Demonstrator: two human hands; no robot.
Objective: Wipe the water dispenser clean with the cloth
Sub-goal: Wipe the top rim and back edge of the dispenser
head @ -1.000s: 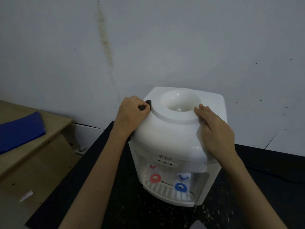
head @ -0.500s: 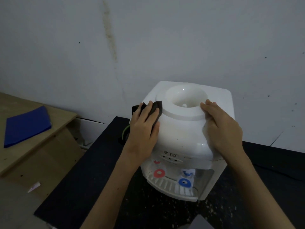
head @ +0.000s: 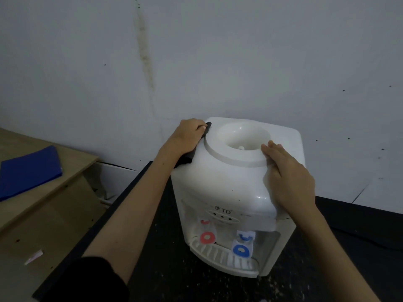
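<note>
We had the white water dispenser standing on the black table, close to the far wall. Our left hand curled over the dark cloth and pressed it against the dispenser's far-left top corner, just beside the raised ring of the bottle well. Our right hand lay flat, fingers straight and together, on the right shoulder of the top to brace it.

We judged the dispenser to be light without a bottle, of smooth, hard plastic, so it could slide or tip under a firm wipe; bracing it at the top looked sensible. The cloth looked soft and thin and would fold into the groove round the ring.

At the near front, the red tap and blue tap stuck out over the drip tray and would snag a careless pass. The wall close behind crowded the back. A blue folder lay on the wooden desk to the left, well apart.
</note>
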